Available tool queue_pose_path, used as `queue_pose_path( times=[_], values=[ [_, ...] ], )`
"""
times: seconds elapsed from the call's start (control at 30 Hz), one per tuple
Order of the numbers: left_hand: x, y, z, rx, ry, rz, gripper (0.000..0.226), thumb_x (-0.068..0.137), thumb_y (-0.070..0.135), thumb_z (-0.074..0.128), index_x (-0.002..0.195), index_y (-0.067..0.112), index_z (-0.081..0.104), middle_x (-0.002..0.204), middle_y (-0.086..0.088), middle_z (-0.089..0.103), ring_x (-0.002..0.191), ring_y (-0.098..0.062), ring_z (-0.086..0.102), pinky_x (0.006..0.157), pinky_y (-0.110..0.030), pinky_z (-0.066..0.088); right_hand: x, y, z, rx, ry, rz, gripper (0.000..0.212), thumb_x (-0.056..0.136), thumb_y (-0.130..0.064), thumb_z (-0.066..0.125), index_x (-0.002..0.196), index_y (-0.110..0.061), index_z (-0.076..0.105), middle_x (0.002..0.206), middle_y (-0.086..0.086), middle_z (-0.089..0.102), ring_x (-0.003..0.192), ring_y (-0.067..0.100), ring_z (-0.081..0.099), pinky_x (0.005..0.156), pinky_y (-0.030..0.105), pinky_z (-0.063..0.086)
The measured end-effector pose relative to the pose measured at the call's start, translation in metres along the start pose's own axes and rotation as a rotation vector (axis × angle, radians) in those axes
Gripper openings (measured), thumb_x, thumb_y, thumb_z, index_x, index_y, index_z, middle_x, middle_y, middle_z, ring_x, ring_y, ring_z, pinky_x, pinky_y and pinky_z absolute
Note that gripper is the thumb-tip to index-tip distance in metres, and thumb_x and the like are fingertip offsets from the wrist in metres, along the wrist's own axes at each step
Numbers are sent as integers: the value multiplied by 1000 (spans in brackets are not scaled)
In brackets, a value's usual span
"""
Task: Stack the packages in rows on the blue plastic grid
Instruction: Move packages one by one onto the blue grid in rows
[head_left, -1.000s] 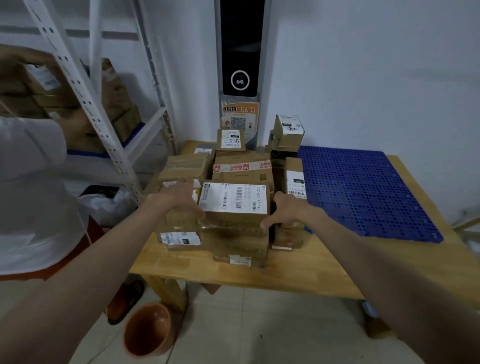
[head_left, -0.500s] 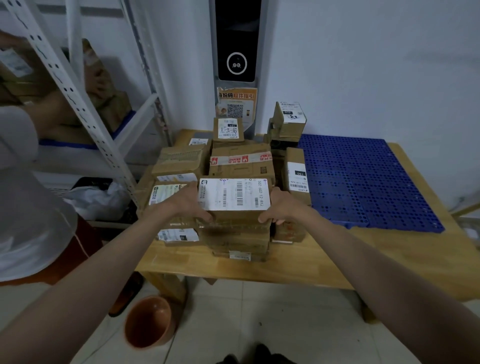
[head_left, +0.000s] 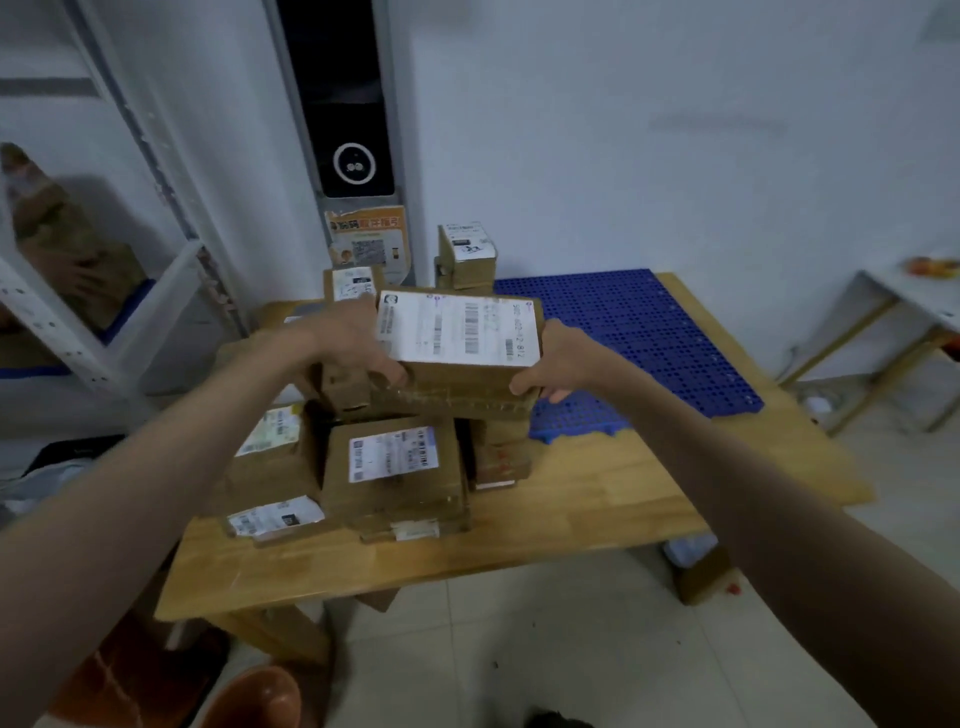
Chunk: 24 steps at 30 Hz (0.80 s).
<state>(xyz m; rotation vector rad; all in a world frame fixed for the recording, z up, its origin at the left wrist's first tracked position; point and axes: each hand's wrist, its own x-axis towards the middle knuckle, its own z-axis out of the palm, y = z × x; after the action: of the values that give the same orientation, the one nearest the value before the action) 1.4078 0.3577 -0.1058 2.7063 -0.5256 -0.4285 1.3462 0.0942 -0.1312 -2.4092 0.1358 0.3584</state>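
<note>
Packages: a flat brown cardboard package (head_left: 457, 358) with a large white barcode label covering its top is held up in the air between both hands, above a pile of similar cardboard packages (head_left: 363, 467) on a wooden table (head_left: 597, 509). Each box in the pile carries a white shipping label; the print is too blurred to read. One taller package (head_left: 466, 254) stands beyond the hands, near the wall.

To the right of the right hand lies the blue plastic grid (head_left: 649, 338), bare, its near left corner hidden behind the held package and the pile. The far side of the pile is blocked by the hands and the lifted box.

The left hand (head_left: 353, 343) grips the package's left edge, fingers curled underneath and thumb side up against the label. The right hand (head_left: 558, 364) grips the right edge, fingers curled under the bottom. Both hands are clamped on the box from opposite sides.

Left of the left hand stands a white metal shelf (head_left: 130, 270) holding more brown parcels, partly cut off by the frame edge.
</note>
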Motion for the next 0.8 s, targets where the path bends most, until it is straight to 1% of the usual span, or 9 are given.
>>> queue_pose_path(
  times=[0.07, 0.13, 0.27, 0.33, 0.5, 0.57, 0.67, 0.73, 0.8],
  values=[
    [15, 33, -2, -4, -37, 120, 79, 65, 28, 88, 128, 31, 40, 122, 12, 52, 112, -13, 50, 101, -32, 40, -11, 20, -22, 28, 56, 43, 75, 74, -20, 81, 133, -4, 37, 117, 13, 59, 83, 21, 71, 66, 35, 62],
    [33, 68, 1, -27, -101, 201, 80, 67, 22, 87, 132, 24, 41, 130, 7, 54, 118, -17, 52, 105, -36, 41, -21, 45, -43, 42, 113, 93, 78, 74, -18, 81, 134, -4, 34, 120, 13, 56, 85, 23, 70, 67, 36, 62],
    [67, 138, 29, 42, -93, 285, 72, 67, 25, 87, 124, 19, 44, 127, 2, 52, 112, -18, 52, 98, -32, 42, -40, 102, -84, 58, 184, 199, 83, 74, -17, 81, 139, -4, 31, 124, 13, 54, 92, 26, 69, 70, 38, 62],
    [85, 173, 49, 22, -119, 316, 76, 66, 22, 88, 130, 16, 47, 130, -2, 54, 116, -20, 54, 102, -35, 44, -49, 133, -104, 83, 211, 239, 81, 73, -14, 81, 138, -4, 33, 123, 14, 55, 93, 27, 69, 74, 42, 62],
    [130, 257, 97, -3, -152, 300, 73, 67, 31, 88, 120, 26, 38, 111, 9, 48, 105, -11, 47, 87, -25, 38, -64, 222, -155, 122, 271, 286, 65, 73, -11, 79, 124, -9, 40, 116, 10, 57, 89, 24, 68, 74, 43, 62],
    [147, 289, 117, -29, -168, 300, 76, 69, 29, 87, 127, 26, 37, 99, 15, 43, 101, -8, 42, 84, -22, 33, -65, 256, -177, 116, 250, 307, 68, 72, -12, 80, 127, -9, 39, 117, 10, 55, 91, 25, 67, 75, 43, 62],
    [174, 337, 148, -54, -193, 269, 86, 68, 29, 87, 136, 21, 36, 105, 12, 43, 102, -9, 42, 85, -19, 34, -63, 309, -210, 88, 245, 306, 72, 71, -12, 80, 130, -7, 38, 120, 11, 54, 95, 27, 66, 76, 45, 61],
    [190, 365, 166, -70, -188, 263, 83, 69, 27, 87, 135, 22, 37, 100, 14, 44, 95, -6, 45, 74, -8, 35, -59, 340, -231, 62, 240, 296, 74, 71, -13, 80, 131, -7, 37, 120, 11, 54, 97, 27, 65, 75, 46, 61],
    [204, 388, 181, -88, -174, 228, 86, 70, 27, 87, 138, 19, 35, 107, 10, 45, 98, -8, 46, 80, -11, 36, -54, 365, -250, 47, 222, 283, 74, 71, -13, 80, 131, -6, 37, 120, 11, 55, 97, 27, 65, 75, 46, 61]
  ],
)
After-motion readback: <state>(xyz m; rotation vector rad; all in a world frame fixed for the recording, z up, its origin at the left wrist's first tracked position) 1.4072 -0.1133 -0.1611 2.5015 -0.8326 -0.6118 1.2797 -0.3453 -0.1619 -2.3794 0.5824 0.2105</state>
